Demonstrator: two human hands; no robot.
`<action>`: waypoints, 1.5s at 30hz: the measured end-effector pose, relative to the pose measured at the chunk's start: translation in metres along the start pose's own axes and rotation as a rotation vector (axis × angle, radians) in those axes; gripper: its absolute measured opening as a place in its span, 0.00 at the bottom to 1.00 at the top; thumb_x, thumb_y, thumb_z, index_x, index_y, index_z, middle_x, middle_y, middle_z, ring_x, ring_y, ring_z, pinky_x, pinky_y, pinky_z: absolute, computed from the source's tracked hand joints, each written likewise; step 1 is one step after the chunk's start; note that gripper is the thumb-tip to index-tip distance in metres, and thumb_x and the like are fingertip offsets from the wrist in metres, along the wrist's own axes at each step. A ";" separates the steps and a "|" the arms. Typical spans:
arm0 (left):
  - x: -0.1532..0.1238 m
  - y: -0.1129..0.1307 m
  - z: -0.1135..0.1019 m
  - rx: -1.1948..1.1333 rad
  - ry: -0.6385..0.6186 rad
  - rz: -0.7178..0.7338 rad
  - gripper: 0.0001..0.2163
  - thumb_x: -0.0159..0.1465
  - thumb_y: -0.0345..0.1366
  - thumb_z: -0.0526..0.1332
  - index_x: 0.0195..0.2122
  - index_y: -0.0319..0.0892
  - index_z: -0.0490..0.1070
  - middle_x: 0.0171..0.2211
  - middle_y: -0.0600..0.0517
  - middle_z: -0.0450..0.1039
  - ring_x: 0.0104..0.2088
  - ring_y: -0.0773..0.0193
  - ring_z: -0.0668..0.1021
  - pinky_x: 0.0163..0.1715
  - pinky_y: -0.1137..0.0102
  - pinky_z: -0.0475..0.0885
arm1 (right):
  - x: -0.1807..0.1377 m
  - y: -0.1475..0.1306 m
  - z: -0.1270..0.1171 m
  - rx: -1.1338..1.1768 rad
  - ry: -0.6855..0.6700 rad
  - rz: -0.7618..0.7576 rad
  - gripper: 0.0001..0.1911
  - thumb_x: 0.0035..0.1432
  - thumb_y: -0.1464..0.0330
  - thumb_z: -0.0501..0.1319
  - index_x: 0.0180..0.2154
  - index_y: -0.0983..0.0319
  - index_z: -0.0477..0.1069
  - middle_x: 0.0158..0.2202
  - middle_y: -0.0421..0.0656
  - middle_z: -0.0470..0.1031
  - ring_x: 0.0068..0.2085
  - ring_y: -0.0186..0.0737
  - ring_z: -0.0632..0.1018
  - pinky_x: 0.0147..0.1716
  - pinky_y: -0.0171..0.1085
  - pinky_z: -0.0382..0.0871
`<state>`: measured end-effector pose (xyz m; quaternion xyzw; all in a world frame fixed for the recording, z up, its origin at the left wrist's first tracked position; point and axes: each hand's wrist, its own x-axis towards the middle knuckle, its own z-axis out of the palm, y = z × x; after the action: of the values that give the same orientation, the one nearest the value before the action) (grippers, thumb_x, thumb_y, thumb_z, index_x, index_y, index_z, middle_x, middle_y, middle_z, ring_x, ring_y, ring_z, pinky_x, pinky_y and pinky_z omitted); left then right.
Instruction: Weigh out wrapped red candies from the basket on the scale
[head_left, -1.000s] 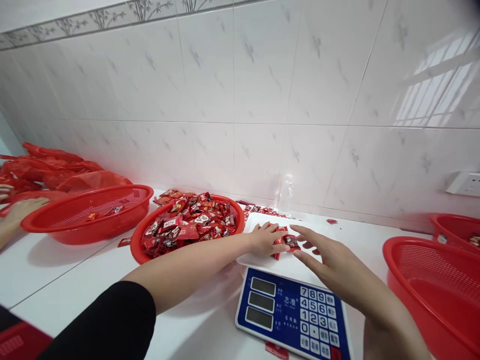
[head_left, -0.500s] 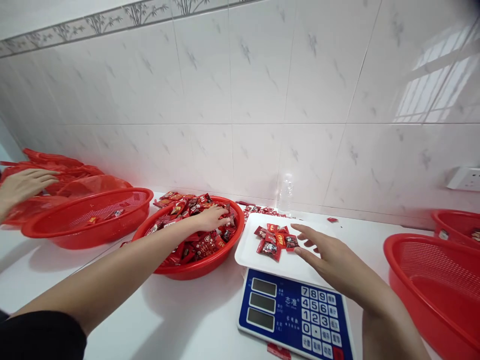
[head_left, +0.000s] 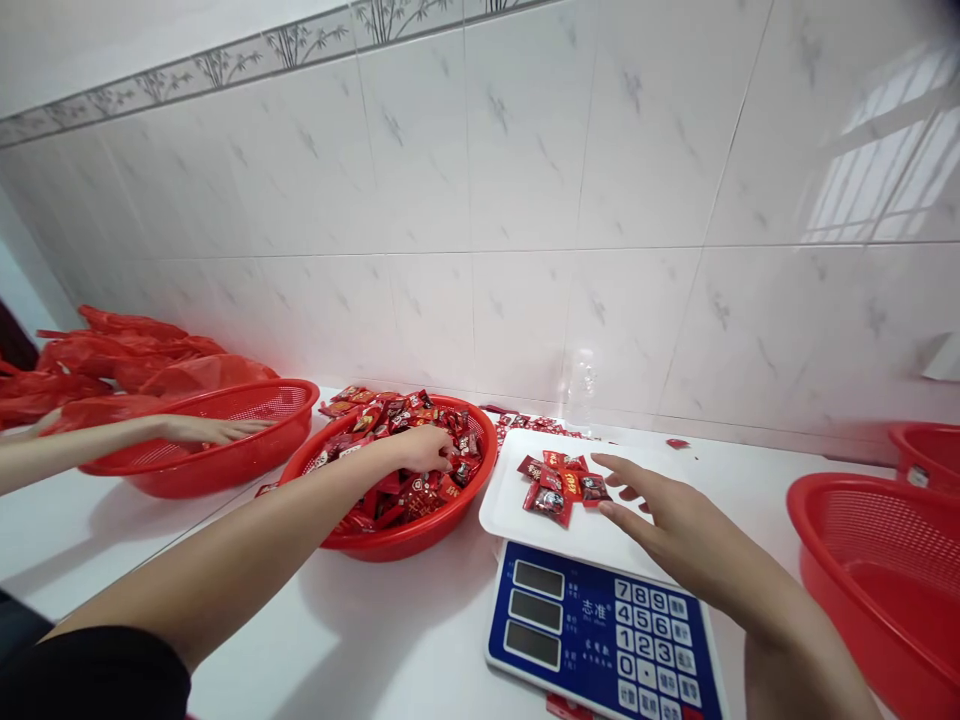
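My left hand (head_left: 424, 447) reaches into a red basket (head_left: 390, 540) full of red wrapped candies (head_left: 390, 480); its fingers curl down into the pile, closed on candies. My right hand (head_left: 660, 510) hovers open, fingers spread, over the white pan (head_left: 525, 520) of a blue electronic scale (head_left: 600, 630). A small heap of red candies (head_left: 559, 480) lies on the pan just left of my right fingertips.
Another person's hand (head_left: 199, 430) reaches into a second red basket (head_left: 225, 460) at the left, with red plastic bags (head_left: 112, 350) behind it. Two more red baskets (head_left: 877, 580) stand at the right. Loose candies (head_left: 525, 422) lie along the tiled wall.
My left hand left the scale pan and went into the candy basket, leaving a heap of candies on the pan. The other person's hand moved from the red bags into the left basket.
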<state>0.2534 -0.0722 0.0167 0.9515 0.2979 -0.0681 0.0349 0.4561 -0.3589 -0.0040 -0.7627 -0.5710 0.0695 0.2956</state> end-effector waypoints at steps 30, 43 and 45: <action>-0.086 0.108 0.123 -1.971 -0.188 0.232 0.13 0.46 0.32 0.74 0.28 0.38 0.72 0.26 0.50 0.75 0.25 0.71 0.74 0.26 0.77 0.66 | 0.057 0.001 0.057 -0.137 -0.149 -0.072 0.41 0.51 0.44 0.59 0.63 0.49 0.53 0.69 0.47 0.41 0.68 0.57 0.39 0.60 0.63 0.39; -0.084 0.104 0.133 -2.024 -0.369 0.384 0.14 0.45 0.36 0.75 0.29 0.39 0.73 0.25 0.50 0.76 0.22 0.71 0.75 0.24 0.78 0.64 | 0.086 0.001 0.085 -0.258 -0.134 -0.188 0.26 0.58 0.50 0.56 0.55 0.51 0.67 0.59 0.45 0.64 0.58 0.52 0.64 0.55 0.51 0.57; -0.084 0.103 0.133 -2.001 -0.384 0.407 0.14 0.45 0.35 0.75 0.30 0.38 0.73 0.25 0.50 0.76 0.24 0.70 0.75 0.25 0.78 0.64 | 0.083 0.000 0.086 -0.260 -0.081 -0.209 0.23 0.58 0.53 0.58 0.52 0.55 0.69 0.53 0.46 0.68 0.53 0.48 0.68 0.52 0.47 0.62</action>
<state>0.2295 -0.2184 -0.0989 0.4932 0.0414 0.0670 0.8663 0.4464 -0.2508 -0.0550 -0.7275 -0.6629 -0.0054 0.1767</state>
